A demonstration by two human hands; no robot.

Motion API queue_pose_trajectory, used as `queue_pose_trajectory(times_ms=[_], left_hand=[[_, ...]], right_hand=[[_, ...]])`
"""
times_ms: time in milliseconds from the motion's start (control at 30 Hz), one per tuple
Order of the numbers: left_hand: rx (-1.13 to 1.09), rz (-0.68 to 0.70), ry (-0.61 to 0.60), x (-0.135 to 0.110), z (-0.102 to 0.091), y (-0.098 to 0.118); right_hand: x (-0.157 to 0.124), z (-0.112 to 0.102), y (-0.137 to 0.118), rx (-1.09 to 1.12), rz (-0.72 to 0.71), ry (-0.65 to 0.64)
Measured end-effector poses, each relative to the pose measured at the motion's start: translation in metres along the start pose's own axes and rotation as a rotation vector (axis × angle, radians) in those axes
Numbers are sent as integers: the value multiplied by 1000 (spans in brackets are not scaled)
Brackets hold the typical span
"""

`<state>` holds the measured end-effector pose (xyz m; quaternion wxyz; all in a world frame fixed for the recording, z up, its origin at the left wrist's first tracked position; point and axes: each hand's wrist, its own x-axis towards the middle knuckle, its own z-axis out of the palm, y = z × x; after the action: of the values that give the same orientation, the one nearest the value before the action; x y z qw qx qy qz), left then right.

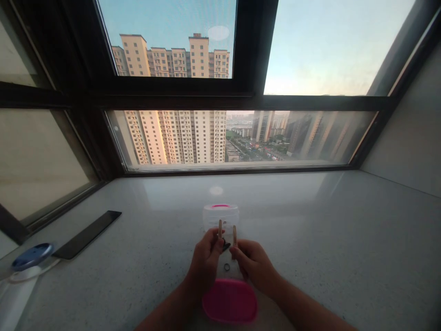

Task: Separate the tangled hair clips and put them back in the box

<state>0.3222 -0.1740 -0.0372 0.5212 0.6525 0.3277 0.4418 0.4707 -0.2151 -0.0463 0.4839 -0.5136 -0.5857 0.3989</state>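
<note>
The work looks partway through; a slim wooden peg-like piece (220, 226) stands in the left hand (206, 255), and a second wooden strip (234, 235) stands in the right hand (254, 263); the two pieces are apart, side by side, both roughly upright. The fingers of each hand are closed in a narrow pinch around the lower part of its own piece; neither piece is set down, and a small dark ring (226, 267) lies loose on the windowsill (310, 216), between the hands and the pink tray-like lid (229, 301); that lid sits apart from the clear plastic box (209, 213), so the box appears uncovered; closing it, if that belongs to the work, is not yet done. A dark, pointed item (226, 245) shows between the hands; I cannot tell what it is or whether fingers touch it.

The wooden pieces are pale tan, straight and narrow; the ring looks thin and round, its material too small to tell; the lid is an opaque, smooth, rounded oblong; the box is see-through, with softened corners and a pink handle-like strip (220, 206) at its top; the windowsill is pale, finely speckled and faintly glossy; a flat black slab (88, 234) lies well off to the left, near a glossy blue disc (32, 256).
</note>
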Motion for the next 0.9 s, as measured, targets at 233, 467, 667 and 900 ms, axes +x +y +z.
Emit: queue_pose_trajectory(times_ms=[233, 467, 667, 900], left_hand=[[71, 23, -9, 1, -2, -6], [108, 33, 1, 0, -2, -4], [84, 30, 35, 0, -1, -6], [63, 25, 18, 1, -2, -10]], right_hand=[[2, 2, 2, 50, -24, -3], [2, 2, 2, 84, -21, -25], [0, 1, 1, 76, -15, -27], [1, 1, 3, 46, -10, -36]])
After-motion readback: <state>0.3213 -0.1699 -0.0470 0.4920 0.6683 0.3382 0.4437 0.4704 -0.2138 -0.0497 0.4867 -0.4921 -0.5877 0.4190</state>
